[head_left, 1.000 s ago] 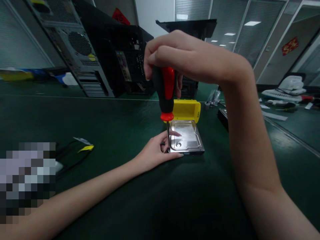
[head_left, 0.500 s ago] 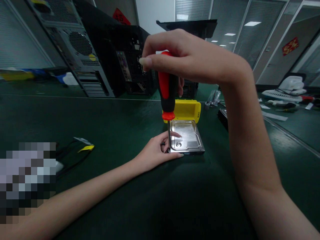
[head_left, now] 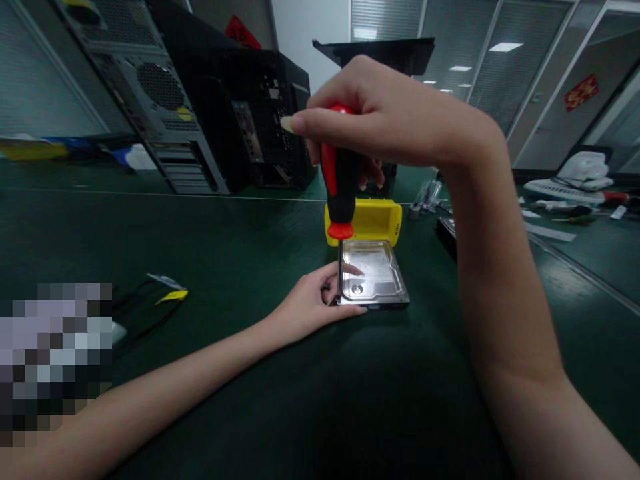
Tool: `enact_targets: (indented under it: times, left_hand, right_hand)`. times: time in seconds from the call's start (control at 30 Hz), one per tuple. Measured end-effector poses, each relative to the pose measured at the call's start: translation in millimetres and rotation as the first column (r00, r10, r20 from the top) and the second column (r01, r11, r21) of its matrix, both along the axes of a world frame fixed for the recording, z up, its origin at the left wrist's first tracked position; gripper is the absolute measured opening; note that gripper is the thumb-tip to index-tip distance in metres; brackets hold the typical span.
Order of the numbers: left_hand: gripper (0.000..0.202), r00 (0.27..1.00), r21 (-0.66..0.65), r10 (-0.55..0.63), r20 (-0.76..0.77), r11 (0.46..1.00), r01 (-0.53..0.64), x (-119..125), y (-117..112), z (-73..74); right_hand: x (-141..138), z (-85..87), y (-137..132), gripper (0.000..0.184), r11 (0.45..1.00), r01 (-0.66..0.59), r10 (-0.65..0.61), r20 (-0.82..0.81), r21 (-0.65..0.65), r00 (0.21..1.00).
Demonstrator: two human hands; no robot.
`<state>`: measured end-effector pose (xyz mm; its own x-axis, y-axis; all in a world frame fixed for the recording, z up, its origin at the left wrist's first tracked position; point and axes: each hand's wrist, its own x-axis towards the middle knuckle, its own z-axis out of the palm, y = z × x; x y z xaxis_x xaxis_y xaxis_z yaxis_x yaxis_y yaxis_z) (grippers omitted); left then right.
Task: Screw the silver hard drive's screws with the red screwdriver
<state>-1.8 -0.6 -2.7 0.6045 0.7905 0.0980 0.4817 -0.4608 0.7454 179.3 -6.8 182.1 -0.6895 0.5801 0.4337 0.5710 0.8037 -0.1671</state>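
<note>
A silver hard drive [head_left: 375, 270] lies flat on the dark green tabletop. My left hand [head_left: 320, 297] grips its left side, thumb along the near edge and a finger across the top face. Above it, my right hand [head_left: 350, 120] is wrapped round the handle of a red and black screwdriver [head_left: 341, 193], held upright. The shaft runs down to the drive's left edge; its tip, near my left fingers, is hard to make out. Directly behind the drive, touching or nearly so, is a yellow plastic box [head_left: 377, 220] with its open side facing me.
Black computer cases [head_left: 273, 120] stand at the back left. Another dark drive [head_left: 447, 237] lies to the right, partly behind my right forearm. Cables with a yellow tag [head_left: 173, 297] lie at left; a power strip [head_left: 565, 190] and loose tools are at far right.
My right fingers have shifted round the handle, the index finger drawing in and the others showing more at right. The screwdriver's handle has moved slightly right. My left hand and the drive stay put.
</note>
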Motion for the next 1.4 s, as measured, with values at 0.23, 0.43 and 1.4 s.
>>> enact_targets:
  times: [0.23, 0.43, 1.4]
  left_hand:
    - [0.063, 1.0, -0.006, 0.008, 0.008, 1.0, -0.008, -0.6, -0.2, -0.7]
    - [0.063, 1.0, 0.005, 0.016, 0.004, 1.0, -0.016, 0.3, -1.1, 0.0]
    - [0.062, 1.0, -0.027, 0.023, -0.017, 0.999, -0.023, 0.0, -1.0, -0.2]
  right_hand:
    - [0.5, -0.7, 0.4, 0.043, 0.999, -0.004, 0.005, -0.016, 0.053, 1.0]
    - [-0.8, -0.6, -1.2, 0.043, 0.998, -0.005, 0.006, -0.02, 0.066, 1.0]
    - [-4.7, -1.7, -2.0, 0.045, 0.997, -0.07, 0.071, -0.052, 0.01, 0.996]
